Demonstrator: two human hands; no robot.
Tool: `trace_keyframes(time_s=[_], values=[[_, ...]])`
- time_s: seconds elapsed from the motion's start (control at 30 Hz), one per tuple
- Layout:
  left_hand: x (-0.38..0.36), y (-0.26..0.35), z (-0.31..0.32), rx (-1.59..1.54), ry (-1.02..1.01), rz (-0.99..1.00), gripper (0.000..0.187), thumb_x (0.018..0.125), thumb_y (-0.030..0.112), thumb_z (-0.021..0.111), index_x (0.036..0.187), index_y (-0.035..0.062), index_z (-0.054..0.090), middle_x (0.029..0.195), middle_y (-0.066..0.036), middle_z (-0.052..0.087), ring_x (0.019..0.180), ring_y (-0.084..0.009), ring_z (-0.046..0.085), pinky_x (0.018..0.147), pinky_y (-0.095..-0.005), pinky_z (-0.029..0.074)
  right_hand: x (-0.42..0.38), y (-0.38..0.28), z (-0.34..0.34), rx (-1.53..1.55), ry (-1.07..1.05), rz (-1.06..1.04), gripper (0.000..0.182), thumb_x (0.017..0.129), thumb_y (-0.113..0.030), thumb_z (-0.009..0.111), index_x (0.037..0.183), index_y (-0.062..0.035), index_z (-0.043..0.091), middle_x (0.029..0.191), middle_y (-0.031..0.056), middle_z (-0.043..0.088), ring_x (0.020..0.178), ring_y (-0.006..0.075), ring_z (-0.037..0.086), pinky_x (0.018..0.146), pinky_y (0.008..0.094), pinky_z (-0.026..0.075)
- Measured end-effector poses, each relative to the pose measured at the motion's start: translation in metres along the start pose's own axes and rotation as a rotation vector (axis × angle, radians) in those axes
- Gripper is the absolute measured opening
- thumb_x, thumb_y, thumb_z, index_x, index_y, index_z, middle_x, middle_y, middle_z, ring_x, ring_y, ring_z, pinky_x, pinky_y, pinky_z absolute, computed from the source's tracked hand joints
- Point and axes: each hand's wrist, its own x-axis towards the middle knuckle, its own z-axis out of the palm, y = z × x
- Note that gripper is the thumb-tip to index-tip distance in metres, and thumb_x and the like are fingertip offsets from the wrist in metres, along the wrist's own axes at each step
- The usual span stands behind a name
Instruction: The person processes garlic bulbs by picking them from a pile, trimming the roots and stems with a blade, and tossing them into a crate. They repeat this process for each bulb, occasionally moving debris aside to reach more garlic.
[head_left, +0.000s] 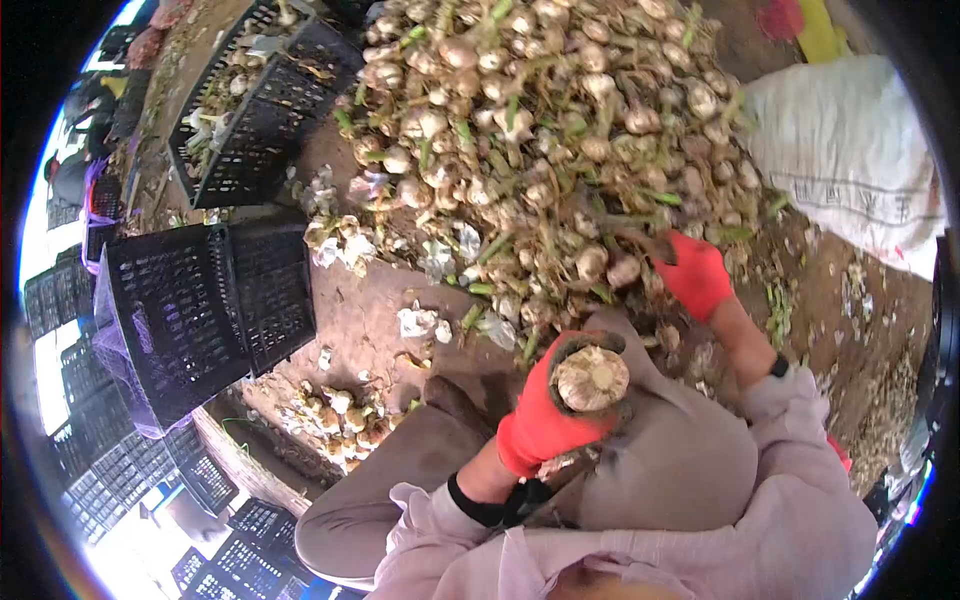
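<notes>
My left hand, in a red glove with a dark, dirty palm, is closed around a garlic bulb above my lap. The bulb's round, pale face points up toward me. At the near right edge of the garlic pile is my right hand, also in a red glove. Its dark-coated fingers stretch left over the bulbs and stems, and I see no bulb in them. Close to those fingertips lies a loose garlic bulb.
Black plastic crates stand on the left; one farther crate holds garlic. A white woven sack lies at the right. Several bulbs sit on the ground beside my leg, with peeled skins scattered nearby.
</notes>
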Motion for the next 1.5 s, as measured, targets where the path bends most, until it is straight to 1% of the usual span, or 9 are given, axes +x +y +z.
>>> trace_keyframes(time_s=[0.17, 0.23, 0.43, 0.7, 1.03, 1.13, 1.2, 1.33, 1.5], values=[[0.032, -0.022, -0.007, 0.163, 0.116, 0.086, 0.076, 0.060, 0.005, 0.077, 0.126, 0.0082, 0.039, 0.122, -0.013, 0.047, 0.106, -0.0242, 0.052, 0.091, -0.0343, 0.041, -0.022, -0.051, -0.016, 0.805, -0.311, 0.319, 0.045, 0.073, -0.015, 0.071, 0.112, -0.0003, 0.053, 0.086, 0.0044, 0.063, 0.077, 0.0091, 0.053, 0.070, 0.0267, 0.046], [0.037, 0.009, 0.006, 1.269, 0.273, 0.006, 0.080, 0.060, 0.012, 0.078, 0.128, 0.0107, 0.038, 0.129, -0.018, 0.041, 0.111, -0.0315, 0.050, 0.091, -0.0373, 0.042, -0.027, -0.038, 0.013, 1.213, -0.489, 0.257, 0.048, 0.072, -0.015, 0.072, 0.114, 0.0003, 0.052, 0.088, 0.0028, 0.062, 0.078, 0.0093, 0.053, 0.071, 0.0257, 0.045], [0.024, -0.014, -0.025, 0.763, 0.047, 0.297, 0.080, 0.059, 0.028, 0.079, 0.126, 0.0099, 0.041, 0.128, -0.021, 0.040, 0.109, -0.0372, 0.050, 0.087, -0.0396, 0.044, -0.037, -0.053, -0.004, 1.097, -0.551, -0.056, 0.045, 0.071, -0.004, 0.064, 0.115, -0.0023, 0.054, 0.090, 0.0004, 0.061, 0.080, 0.0090, 0.054, 0.073, 0.0262, 0.046], [0.015, -0.014, -0.018, 1.373, -0.400, 0.494, 0.057, 0.064, 0.012, 0.060, 0.119, 0.0141, 0.048, 0.120, -0.016, 0.046, 0.073, -0.0325, 0.059, 0.061, -0.0395, 0.051, 0.000, -0.073, -0.051, 0.069, -0.495, -0.397, 0.034, 0.065, -0.016, 0.061, 0.097, -0.0045, 0.061, 0.076, 0.0149, 0.062, 0.072, 0.0282, 0.061, 0.067, 0.0334, 0.048], [-0.035, 0.015, -0.050, 1.559, -0.422, 0.454, 0.048, 0.066, 0.011, 0.057, 0.114, 0.0116, 0.051, 0.118, -0.018, 0.047, 0.091, -0.0353, 0.057, 0.071, -0.0409, 0.051, -0.013, 0.011, -0.040, -0.299, -0.545, -0.105, 0.032, 0.067, -0.022, 0.061, 0.095, -0.0059, 0.060, 0.089, 0.0196, 0.061, 0.084, 0.0361, 0.059, 0.074, 0.0426, 0.047], [-0.075, 0.015, -0.148, 1.277, -0.033, -0.530, 0.050, 0.066, 0.014, 0.063, 0.114, 0.0058, 0.052, 0.120, -0.017, 0.050, 0.099, -0.0350, 0.057, 0.085, -0.0394, 0.046, -0.036, 0.032, -0.061, 0.110, -0.448, 0.334, 0.031, 0.069, -0.019, 0.062, 0.096, -0.0038, 0.059, 0.088, 0.0199, 0.061, 0.081, 0.0350, 0.059, 0.072, 0.0410, 0.047], [-0.074, 0.018, -0.203, 1.406, -0.437, -1.238, 0.062, 0.068, 0.044, 0.062, 0.116, 0.0049, 0.055, 0.112, -0.017, 0.058, 0.100, -0.0306, 0.058, 0.085, -0.0388, 0.046, -0.050, 0.042, -0.056, 0.110, -0.328, 0.317, 0.032, 0.069, -0.019, 0.062, 0.097, -0.0039, 0.060, 0.088, 0.0194, 0.061, 0.081, 0.0351, 0.059, 0.072, 0.0401, 0.047], [0.009, 0.007, -0.235, 1.487, -0.208, -1.113, 0.063, 0.071, 0.053, 0.058, 0.110, 0.0042, 0.058, 0.110, -0.019, 0.058, 0.100, -0.0321, 0.057, 0.087, -0.0393, 0.044, -0.049, 0.019, -0.048, 0.150, -0.346, 0.366, 0.037, 0.069, -0.020, 0.064, 0.101, -0.0037, 0.058, 0.088, 0.0186, 0.062, 0.083, 0.0341, 0.059, 0.076, 0.0392, 0.046], [0.162, -0.045, -0.273, 1.649, 0.712, -0.029, 0.073, 0.071, 0.034, 0.063, 0.133, 0.0095, 0.034, 0.119, -0.016, 0.053, 0.112, -0.0310, 0.049, 0.096, -0.0370, 0.038, -0.055, 0.037, -0.003, 0.060, -0.363, 0.331, 0.042, 0.068, -0.025, 0.067, 0.105, -0.0065, 0.057, 0.095, 0.0177, 0.061, 0.091, 0.0365, 0.056, 0.080, 0.0401, 0.045]])
